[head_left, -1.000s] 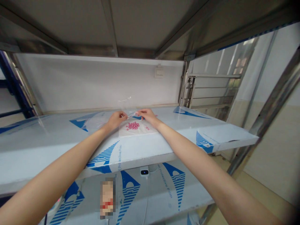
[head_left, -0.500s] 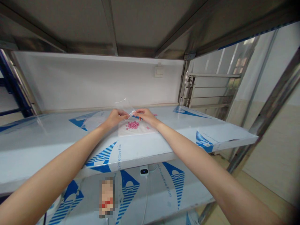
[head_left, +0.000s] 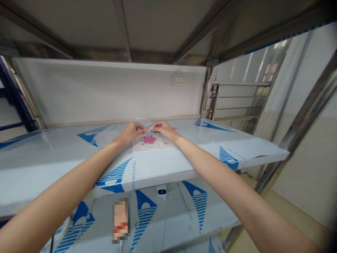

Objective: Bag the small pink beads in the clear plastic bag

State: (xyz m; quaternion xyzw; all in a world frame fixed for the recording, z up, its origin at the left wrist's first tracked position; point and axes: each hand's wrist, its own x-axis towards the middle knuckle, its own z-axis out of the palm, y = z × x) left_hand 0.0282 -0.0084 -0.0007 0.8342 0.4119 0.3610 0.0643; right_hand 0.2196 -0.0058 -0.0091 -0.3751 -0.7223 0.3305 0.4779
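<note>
Both hands meet over the shelf, pinching a thin clear plastic bag (head_left: 142, 120) whose upper part stands up behind the fingers. My left hand (head_left: 131, 131) has its thumb and fingers closed on the gathered plastic. My right hand (head_left: 163, 130) pinches the same plastic from the other side, fingertips close to the left ones. Below the fingers lies a cluster of small pink beads or pellets (head_left: 149, 140) on a whitish sheet (head_left: 143, 148). One or two stray pink pieces (head_left: 165, 143) rest apart, near my right wrist. The fingertips hide what the bag holds, if anything.
A film-covered shelf (head_left: 65, 158) spans the view, with a metal panel (head_left: 158, 28) overhead. On the lower level are a small white device with a display (head_left: 162, 191), a cable (head_left: 164, 218) and a blurred-out object (head_left: 121, 221). A wall switch (head_left: 178, 79) is behind.
The bag's upper part has sunk lower, and the whitish gathered plastic between the fingertips looks drawn thinner. Both hands stay in nearly the same place; the pink pieces have not moved.
</note>
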